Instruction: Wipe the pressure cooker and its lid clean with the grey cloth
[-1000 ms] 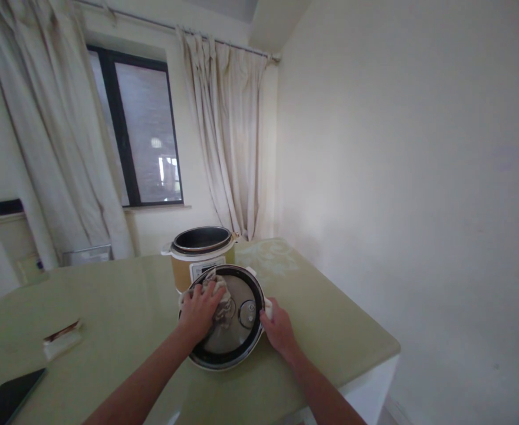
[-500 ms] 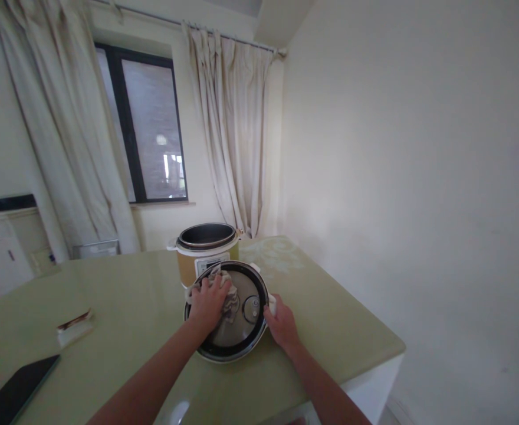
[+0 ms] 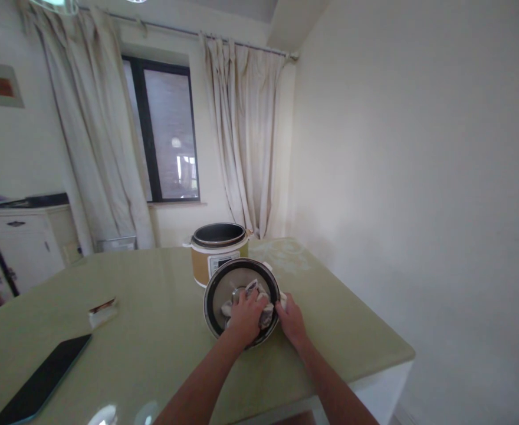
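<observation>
A round pot lid (image 3: 224, 286) with a dark sealing ring is tilted up on the table, its metal inner side facing me. My left hand (image 3: 247, 313) presses a crumpled pale cloth (image 3: 266, 316) against the lower right of that inner face, its fingers bent over the cloth. At the lid's right edge, my right hand (image 3: 291, 316) grips the rim by a white handle tab. Just behind the lid stands an electric pressure cooker (image 3: 200, 265), white and gold with a control panel, its top uncovered and its dark inner pot (image 3: 219, 235) showing.
On the pale green table (image 3: 144, 307) lie a dark tablet-like slab (image 3: 45, 378) and a small white packet (image 3: 102, 313), both to the left. The table's right edge runs near a bare wall (image 3: 396, 177). A white cabinet (image 3: 25, 236) stands at the far left.
My left hand has moved the cloth from the lid's upper left to its lower right. My right hand keeps its grip on the rim. The view has swung left.
</observation>
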The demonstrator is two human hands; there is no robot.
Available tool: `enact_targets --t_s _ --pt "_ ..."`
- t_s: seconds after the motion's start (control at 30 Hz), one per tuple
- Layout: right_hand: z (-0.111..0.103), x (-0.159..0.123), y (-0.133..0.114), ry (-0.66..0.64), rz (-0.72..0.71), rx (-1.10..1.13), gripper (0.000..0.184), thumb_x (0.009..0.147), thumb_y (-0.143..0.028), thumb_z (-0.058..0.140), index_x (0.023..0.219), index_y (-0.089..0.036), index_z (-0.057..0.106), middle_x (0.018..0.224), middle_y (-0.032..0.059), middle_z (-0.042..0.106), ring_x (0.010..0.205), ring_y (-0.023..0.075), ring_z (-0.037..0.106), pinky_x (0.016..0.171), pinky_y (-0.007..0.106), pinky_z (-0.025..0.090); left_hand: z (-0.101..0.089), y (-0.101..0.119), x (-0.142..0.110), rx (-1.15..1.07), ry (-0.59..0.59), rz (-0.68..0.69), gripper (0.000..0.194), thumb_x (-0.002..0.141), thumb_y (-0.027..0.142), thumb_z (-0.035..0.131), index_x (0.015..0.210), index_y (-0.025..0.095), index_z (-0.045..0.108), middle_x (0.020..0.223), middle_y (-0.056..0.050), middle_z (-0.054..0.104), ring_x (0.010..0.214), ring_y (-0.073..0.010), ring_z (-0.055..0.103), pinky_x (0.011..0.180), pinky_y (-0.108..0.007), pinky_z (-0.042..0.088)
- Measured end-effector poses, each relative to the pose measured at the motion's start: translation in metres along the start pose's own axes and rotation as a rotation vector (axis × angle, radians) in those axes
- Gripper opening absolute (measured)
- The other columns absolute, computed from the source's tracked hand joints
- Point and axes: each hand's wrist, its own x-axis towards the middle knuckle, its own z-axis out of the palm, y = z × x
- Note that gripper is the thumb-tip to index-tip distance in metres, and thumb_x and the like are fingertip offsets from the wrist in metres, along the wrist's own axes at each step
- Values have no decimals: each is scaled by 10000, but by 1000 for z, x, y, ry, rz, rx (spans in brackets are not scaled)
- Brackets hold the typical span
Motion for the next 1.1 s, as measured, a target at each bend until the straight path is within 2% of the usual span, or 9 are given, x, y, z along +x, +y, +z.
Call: enact_targets --t_s 0.13,0.27,0.33,0.4,0.53,0.67,0.87,1.0,1.1 --pt "2 1 1 19 -10 67 513 884 -534 443 1163 -160 657 1050 121 781 980 311 725 887 402 548 -9 -26 -1 -77 -57 62 608 775 142 624 1356 320 622 1530 -81 564 1440 -402 456 1052 -585 514" --pt "3 1 -1 4 7 59 505 880 -551 447 1145 -172 649 993 107 779 929 310 723 828 390 539 -36 -55 4 -121 -304 140 536 759 149 651 1278 266 716 1371 -91 712 1319 -313 625 1135 -461 493" --pt "3 0 -1 -10 -1 55 473 888 -540 450 1132 -187 647 953 88 775 885 299 722 804 381 532 -48 -58 9 -79 -429 138 533 714 127 673 1225 253 754 1296 -95 756 1247 -311 682 1085 -426 538" --pt "3 -1 0 -6 -3 42 438 890 -525 458 1116 -203 650 927 74 771 858 292 719 788 374 527 -55 -51 14 24 -473 108 569 665 114 695 1210 263 763 1294 -107 758 1259 -361 674 1051 -498 558" --pt "2 -1 1 -8 5 23 449 894 -519 463 1148 -200 652 928 68 769 867 292 721 791 373 532 -48 -23 14 213 -394 70 629 654 113 711 1269 240 736 1381 -190 695 1357 -482 561 962 -701 536" --pt "2 0 -1 -20 15 30 492 889 -540 440 1160 -181 642 985 87 769 921 292 718 844 379 535 -39 -5 3 234 -270 128 547 729 126 709 1268 218 744 1394 -210 676 1391 -474 506 1008 -737 472" --pt "2 2 -1 -18 31 15 481 886 -510 441 1181 -177 624 1028 107 772 974 299 717 895 395 532 -37 -7 -6 234 -236 161 465 806 183 680 1249 298 760 1450 -165 638 1416 -458 463 1058 -792 381" --pt "2 1 2 -24 31 14 445 915 -499 442 1191 -196 616 985 80 774 935 285 723 857 379 532 -33 -13 -2 230 -249 213 484 771 192 708 1237 312 759 1439 -156 639 1402 -455 461 1049 -770 396" --pt "3 0 1 -20 14 11 441 924 -492 439 1198 -194 614 975 78 769 918 279 724 849 371 528 -29 -15 3 204 -190 224 421 829 167 642 1210 300 764 1405 -146 659 1353 -446 496 1015 -748 427"
